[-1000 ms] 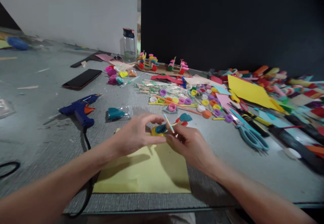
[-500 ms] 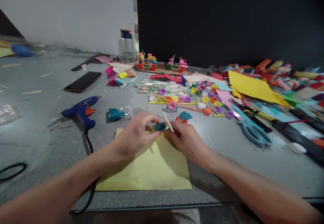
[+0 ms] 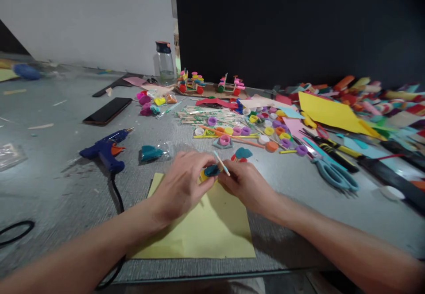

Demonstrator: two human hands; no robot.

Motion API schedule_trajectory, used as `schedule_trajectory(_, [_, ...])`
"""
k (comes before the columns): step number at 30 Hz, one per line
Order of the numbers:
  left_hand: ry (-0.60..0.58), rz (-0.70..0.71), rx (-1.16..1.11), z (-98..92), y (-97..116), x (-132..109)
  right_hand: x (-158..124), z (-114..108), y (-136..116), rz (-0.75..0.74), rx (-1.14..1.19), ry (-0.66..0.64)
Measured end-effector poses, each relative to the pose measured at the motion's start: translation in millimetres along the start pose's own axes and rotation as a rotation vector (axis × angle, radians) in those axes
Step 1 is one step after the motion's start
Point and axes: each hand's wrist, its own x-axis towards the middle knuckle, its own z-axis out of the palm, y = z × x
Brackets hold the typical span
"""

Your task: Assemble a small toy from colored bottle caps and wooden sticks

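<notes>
Over the top of a yellow paper sheet [image 3: 212, 236], both hands meet around a small handmade craft piece. It has a dark teal lump of modelling clay [image 3: 211, 170] with something yellow under it. My left hand [image 3: 179, 185] curves its thumb and fingers around the teal clay from the left. From the right, my right hand [image 3: 250, 185] pinches the piece beside a short wooden stick [image 3: 221, 163] with pale blue ends, which stands slanted. Its fingertips are partly hidden. Just behind the right hand sits another small piece with a teal top [image 3: 243, 153] and red parts.
A blue glue gun [image 3: 106, 149] with a black cord lies left, near a phone [image 3: 108, 110]. Behind the hands are a bag of teal clay [image 3: 152, 153], wrapped sticks [image 3: 206, 115] and bottle caps [image 3: 269, 131]. Grey-blue scissors [image 3: 335, 174] lie right; a bottle [image 3: 165, 63] stands behind.
My left fingers have closed in slightly on the teal clay, and the stick has tilted a little. The view has shifted slightly.
</notes>
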Motion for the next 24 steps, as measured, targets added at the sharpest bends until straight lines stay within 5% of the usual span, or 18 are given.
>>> schedule_trajectory(24, [0.096,-0.038,-0.141,10.7,-2.1,-4.1,-0.7,-5.7,2.4,0.004,0.162,-0.065])
